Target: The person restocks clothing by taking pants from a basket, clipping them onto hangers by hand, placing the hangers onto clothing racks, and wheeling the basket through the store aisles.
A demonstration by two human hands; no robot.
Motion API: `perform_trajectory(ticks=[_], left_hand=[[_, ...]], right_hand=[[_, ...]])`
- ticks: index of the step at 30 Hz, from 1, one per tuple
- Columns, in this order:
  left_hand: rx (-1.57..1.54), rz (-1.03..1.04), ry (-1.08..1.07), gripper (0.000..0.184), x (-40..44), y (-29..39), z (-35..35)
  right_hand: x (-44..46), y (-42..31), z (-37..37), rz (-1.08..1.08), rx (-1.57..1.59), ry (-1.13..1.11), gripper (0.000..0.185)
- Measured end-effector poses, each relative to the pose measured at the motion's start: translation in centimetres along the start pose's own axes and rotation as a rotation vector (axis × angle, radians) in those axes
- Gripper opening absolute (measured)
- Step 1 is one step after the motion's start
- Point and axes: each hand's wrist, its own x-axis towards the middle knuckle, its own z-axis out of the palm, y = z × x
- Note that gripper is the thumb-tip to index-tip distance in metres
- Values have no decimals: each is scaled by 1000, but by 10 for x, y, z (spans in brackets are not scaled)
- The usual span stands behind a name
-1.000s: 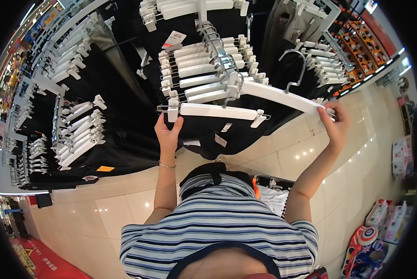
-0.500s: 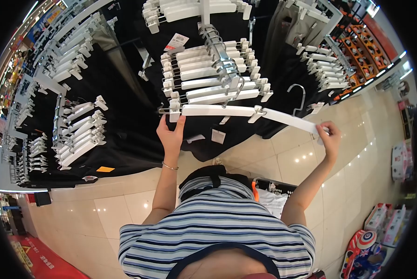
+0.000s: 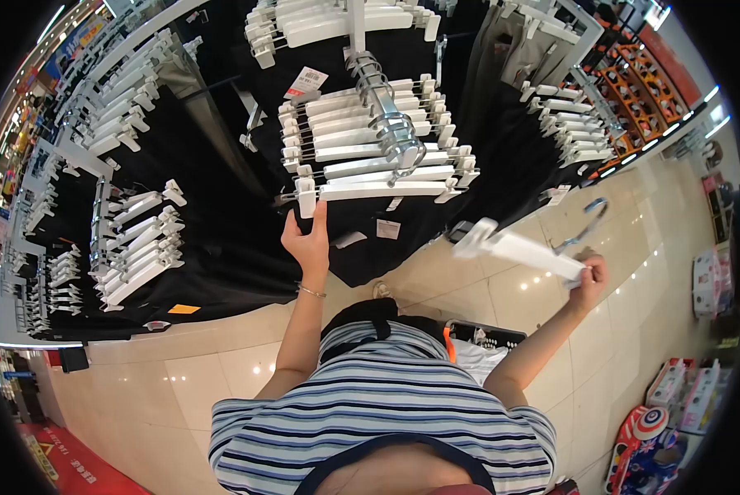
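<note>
My right hand [image 3: 588, 282] grips one end of a white clip hanger [image 3: 535, 252], held out to the right over the floor. Its metal hook points up, and its far clip is blurred by motion. My left hand [image 3: 307, 243] is at the left end of the frontmost hanger on the rack, thumb and fingers either side of its white clip [image 3: 306, 198]. Black garments [image 3: 353, 239] hang below, with a paper tag [image 3: 388, 229] on the front one. Behind, several white hangers [image 3: 345, 136] line a metal rail [image 3: 391, 111].
More hangers with dark garments stand at the left [image 3: 143, 256] and right [image 3: 572, 124]. A black basket [image 3: 494, 337] with white contents is beside my body. Boxed goods [image 3: 700, 400] stand at the lower right, a red mat [image 3: 73, 462] lower left.
The hanger in my right hand has come away from the front hanger on the rack, swinging right and down. My left hand stays at the clip.
</note>
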Motion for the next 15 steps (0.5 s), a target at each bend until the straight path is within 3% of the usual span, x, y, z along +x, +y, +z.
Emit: perform_trajectory(ticks=[4, 8, 11, 12, 13, 15], left_hand=[[44, 27, 36, 24, -2, -1, 6], [-22, 3, 21, 23, -4, -6, 6], [-5, -86, -38, 23, -7, -20, -7], [125, -98, -82, 20, -7, -21, -13], [-59, -59, -88, 19, -11, -18, -11], [-66, -100, -141, 22, -11, -16, -16]], right_hand=[[-11, 21, 69, 170, 129, -117, 33], [-3, 35, 160, 177, 394, -368, 18], [-1, 46, 192, 243, 358, -380, 12], [-2, 54, 198, 260, 360, -378, 11], [-2, 60, 205, 276, 361, -374, 11], [-1, 67, 215, 239, 358, -363, 11]])
